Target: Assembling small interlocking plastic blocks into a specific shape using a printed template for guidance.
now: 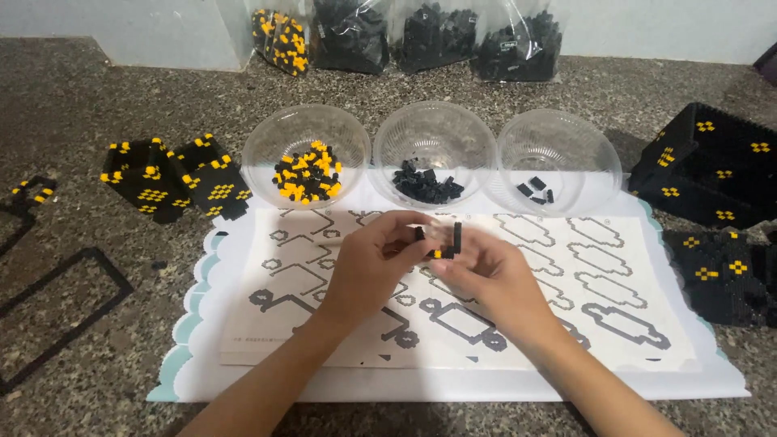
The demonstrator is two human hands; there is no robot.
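Three bowls stand in a row at the far edge of the instruction sheet [615, 324]: left bowl [306, 146], middle bowl [435, 142], right bowl [560, 150], each holding small bricks. Behind them, bags [437, 36] line the wall. Built blocks [174, 178] lie left of the sheet; larger panels [712, 166] lie right. Both hands, left hand [372, 263] and right hand [498, 279], meet over the sheet's centre.

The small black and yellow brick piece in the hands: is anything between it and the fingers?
Nothing visible. The small brick piece is pinched directly between the fingers of the left hand and the right hand, above the printed pattern sheet. The three clear bowls stand behind, apart from the hands.
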